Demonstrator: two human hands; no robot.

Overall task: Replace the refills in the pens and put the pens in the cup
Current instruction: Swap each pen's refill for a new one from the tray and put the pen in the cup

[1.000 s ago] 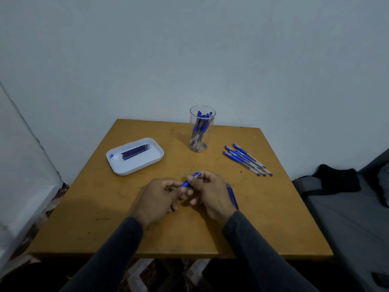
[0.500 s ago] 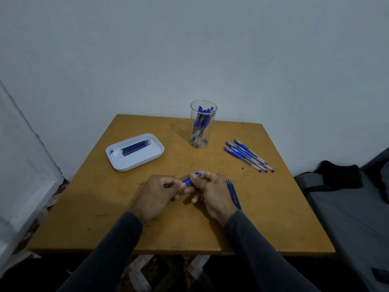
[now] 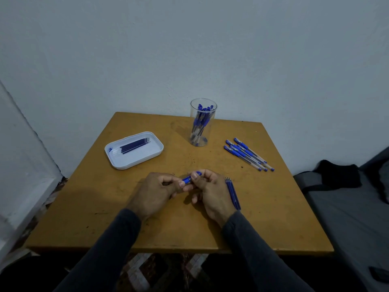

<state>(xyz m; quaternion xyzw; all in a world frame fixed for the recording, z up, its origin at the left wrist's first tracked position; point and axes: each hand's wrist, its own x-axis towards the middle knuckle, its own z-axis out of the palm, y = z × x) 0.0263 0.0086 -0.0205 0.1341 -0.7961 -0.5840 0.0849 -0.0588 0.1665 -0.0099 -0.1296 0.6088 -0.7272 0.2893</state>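
Both hands meet over the middle of the wooden table. My left hand and my right hand each pinch one blue pen between them; most of the pen is hidden by the fingers. A clear cup with several blue pens stands at the back. Several more pens lie in a row to its right. A white tray at the left holds several dark refills. A few refills lie beside my right hand.
A pale wall runs behind the table, and a white ledge stands at the left. A grey bed with dark cloth lies to the right.
Both hands stay together on the pen with only small finger shifts. The view has tilted slightly, so the table sits a little higher in the picture.
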